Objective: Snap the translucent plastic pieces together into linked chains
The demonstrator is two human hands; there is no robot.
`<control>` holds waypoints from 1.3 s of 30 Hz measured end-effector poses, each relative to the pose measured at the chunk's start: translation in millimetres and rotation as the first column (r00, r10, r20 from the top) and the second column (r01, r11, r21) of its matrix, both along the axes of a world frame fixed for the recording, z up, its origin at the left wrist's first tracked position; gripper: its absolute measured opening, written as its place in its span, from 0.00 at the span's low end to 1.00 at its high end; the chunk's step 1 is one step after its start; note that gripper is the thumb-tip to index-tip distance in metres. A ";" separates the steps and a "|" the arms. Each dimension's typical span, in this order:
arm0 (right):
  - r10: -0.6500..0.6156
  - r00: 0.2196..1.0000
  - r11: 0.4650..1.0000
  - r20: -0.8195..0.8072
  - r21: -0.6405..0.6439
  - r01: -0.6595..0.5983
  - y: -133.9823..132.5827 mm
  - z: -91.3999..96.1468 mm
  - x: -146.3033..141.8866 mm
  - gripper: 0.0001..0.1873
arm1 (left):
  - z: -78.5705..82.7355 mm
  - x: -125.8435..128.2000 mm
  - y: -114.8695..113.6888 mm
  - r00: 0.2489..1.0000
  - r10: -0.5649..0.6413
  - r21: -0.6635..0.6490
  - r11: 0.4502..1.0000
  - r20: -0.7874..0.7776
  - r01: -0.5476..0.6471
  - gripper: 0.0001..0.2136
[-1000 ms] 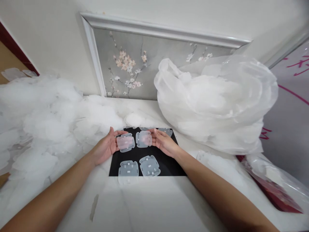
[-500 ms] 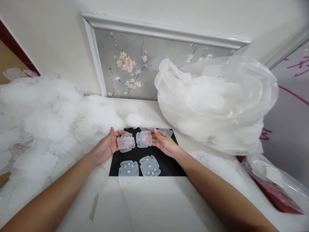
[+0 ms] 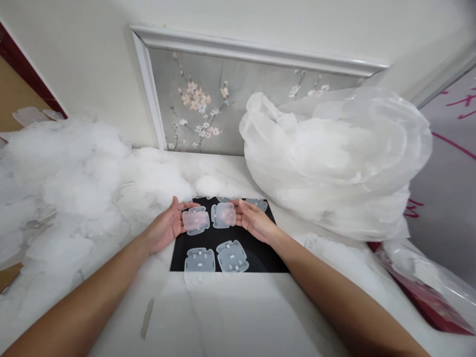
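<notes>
A black mat (image 3: 256, 255) lies on the white table. My left hand (image 3: 167, 225) holds a translucent square plastic piece (image 3: 195, 220) by its edge over the mat's far left. My right hand (image 3: 255, 220) holds a second such piece (image 3: 223, 215) just beside it. Both pieces are tilted up toward me, with fingertips showing pink through them. Two more plastic pieces (image 3: 200, 259) (image 3: 232, 256) lie flat on the mat's near edge. Another piece (image 3: 256, 203) lies at the mat's far right corner.
A heap of loose translucent plastic pieces (image 3: 74, 183) covers the table's left side. A big clear bag full of them (image 3: 334, 158) stands at the right. A framed blossom picture (image 3: 223, 99) leans on the wall behind. A red tray under plastic (image 3: 420, 292) lies at right.
My hands and the two held pieces stay as they were. The whole view has drifted slightly, from a small head movement.
</notes>
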State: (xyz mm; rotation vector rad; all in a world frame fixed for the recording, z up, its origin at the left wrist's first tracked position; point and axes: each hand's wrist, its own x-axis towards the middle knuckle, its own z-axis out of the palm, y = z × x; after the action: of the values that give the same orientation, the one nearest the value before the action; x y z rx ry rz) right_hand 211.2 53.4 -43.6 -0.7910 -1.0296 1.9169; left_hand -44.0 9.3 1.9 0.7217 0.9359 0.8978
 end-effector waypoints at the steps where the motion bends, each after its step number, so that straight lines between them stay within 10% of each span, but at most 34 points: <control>1: 0.000 1.000 1.000 0.003 0.001 0.000 0.0 -0.2 0.0 0.22 | 0.1 0.1 -0.2 1.000 0.001 0.000 1.000 -0.002 -0.001 0.27; 22: 0.007 0.999 1.000 0.036 0.022 -0.008 -4.8 6.9 -2.5 0.12 | -5.8 -2.3 0.7 1.000 -0.014 0.024 1.000 0.002 0.014 0.25; 28: 0.019 0.997 0.986 0.077 0.164 -0.031 -9.8 3.7 -3.4 0.29 | -5.6 -1.8 -1.0 1.000 -0.012 0.036 0.999 -0.017 0.013 0.23; 35: 0.040 0.965 0.839 0.258 0.516 -0.173 -18.0 -2.1 -4.5 0.40 | -1.0 -3.7 -7.5 0.981 -0.105 0.145 0.981 -0.160 0.128 0.17; 39: -0.107 0.902 0.743 0.419 0.637 -0.208 -18.6 -0.5 -6.0 0.30 | -2.5 -8.3 -12.8 0.859 -0.171 0.357 0.857 -0.482 0.371 0.30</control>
State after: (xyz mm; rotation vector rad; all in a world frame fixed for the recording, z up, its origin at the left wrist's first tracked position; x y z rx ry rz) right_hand 205.2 34.9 -44.1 -0.7600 -1.8970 1.2460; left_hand -52.3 -3.5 -0.6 1.4631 0.9908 0.6993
